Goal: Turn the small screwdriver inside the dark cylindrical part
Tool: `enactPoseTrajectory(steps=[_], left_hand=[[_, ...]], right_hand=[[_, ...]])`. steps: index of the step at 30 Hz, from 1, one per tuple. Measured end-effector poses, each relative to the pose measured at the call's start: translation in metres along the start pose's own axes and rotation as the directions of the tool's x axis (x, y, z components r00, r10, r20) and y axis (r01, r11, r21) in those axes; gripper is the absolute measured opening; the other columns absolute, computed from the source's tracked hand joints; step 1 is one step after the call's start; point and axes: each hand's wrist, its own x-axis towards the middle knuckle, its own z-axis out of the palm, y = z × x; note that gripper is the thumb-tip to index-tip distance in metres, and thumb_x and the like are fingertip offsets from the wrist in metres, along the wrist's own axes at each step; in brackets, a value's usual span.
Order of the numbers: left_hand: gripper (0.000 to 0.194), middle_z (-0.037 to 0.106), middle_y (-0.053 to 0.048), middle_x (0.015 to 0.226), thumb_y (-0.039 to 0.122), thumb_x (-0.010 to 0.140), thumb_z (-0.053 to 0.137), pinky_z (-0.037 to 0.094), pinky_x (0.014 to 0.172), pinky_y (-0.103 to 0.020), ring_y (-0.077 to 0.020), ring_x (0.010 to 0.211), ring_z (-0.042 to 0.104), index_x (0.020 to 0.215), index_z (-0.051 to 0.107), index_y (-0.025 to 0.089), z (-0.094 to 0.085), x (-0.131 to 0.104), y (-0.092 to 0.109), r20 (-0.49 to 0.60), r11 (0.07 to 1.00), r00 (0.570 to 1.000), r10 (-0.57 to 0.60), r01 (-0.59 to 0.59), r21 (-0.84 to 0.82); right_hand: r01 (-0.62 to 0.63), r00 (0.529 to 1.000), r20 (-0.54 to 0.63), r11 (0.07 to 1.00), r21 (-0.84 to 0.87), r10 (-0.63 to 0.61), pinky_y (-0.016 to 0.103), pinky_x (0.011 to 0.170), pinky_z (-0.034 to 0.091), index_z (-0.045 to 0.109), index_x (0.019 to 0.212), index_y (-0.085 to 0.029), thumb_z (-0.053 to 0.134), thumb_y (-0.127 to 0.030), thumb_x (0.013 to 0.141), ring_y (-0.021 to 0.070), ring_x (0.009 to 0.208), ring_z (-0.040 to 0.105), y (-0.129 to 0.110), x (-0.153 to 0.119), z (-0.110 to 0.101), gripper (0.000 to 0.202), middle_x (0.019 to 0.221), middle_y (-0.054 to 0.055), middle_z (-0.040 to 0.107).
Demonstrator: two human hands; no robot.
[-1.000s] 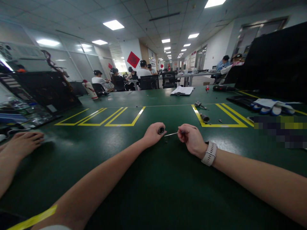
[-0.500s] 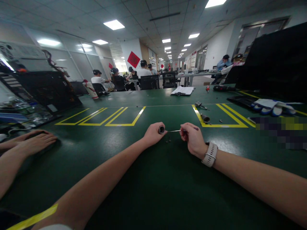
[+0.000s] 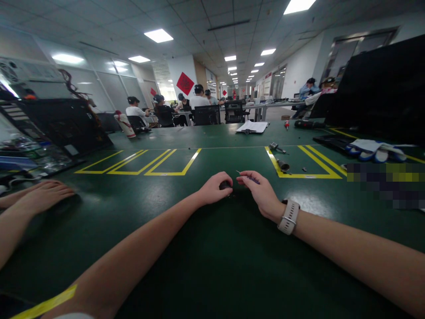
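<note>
My left hand is closed around a dark round metal part low over the green table. Just to its right, my right hand holds a thin screwdriver with a dark purple handle; its thin shaft points up and to the left, apart from the metal part. Tiny pieces lie on the table beside my left fingers, partly hidden. Within the yellow-taped area at the right sit a metal cup-shaped part and another metal piece with a shaft.
Another person's hands rest at the left. A clipboard with papers lies at the back. To the right are gloves, a black power tool and a large black screen. A white bottle stands back left.
My left hand has turned the metal part, so its open end no longer faces the camera. My right hand has moved left, and the screwdriver shaft now tilts upward, away from the part.
</note>
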Motion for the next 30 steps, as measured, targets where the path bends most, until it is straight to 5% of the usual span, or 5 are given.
enactPoseTrajectory(steps=[16,30], left_hand=[[0.033,0.057,-0.009,0.102,0.04,0.08,0.051,0.041,0.083,-0.036,-0.0215,0.094,0.052,0.102,0.056,0.016,0.002,-0.007,0.022,0.168,0.938,0.976,0.141,-0.186,0.291],[0.015,0.057,-0.006,0.097,0.023,0.086,0.043,0.043,0.079,-0.031,-0.0169,0.088,0.052,0.09,0.055,0.015,0.011,-0.005,0.025,0.156,0.878,0.98,0.122,-0.18,0.444]], right_hand=[[0.043,0.999,-0.009,0.998,-0.045,-0.043,0.035,0.08,0.042,0.06,0.082,-0.017,0.057,-0.029,0.072,0.0179,0.083,0.057,0.0,-0.001,0.004,0.016,0.085,0.004,0.063],[0.056,0.998,0.018,0.989,-0.14,-0.054,0.033,0.077,0.043,0.06,0.084,-0.018,0.053,-0.028,0.074,0.0176,0.083,0.055,-0.001,-0.002,0.004,0.016,0.087,0.003,0.061]])
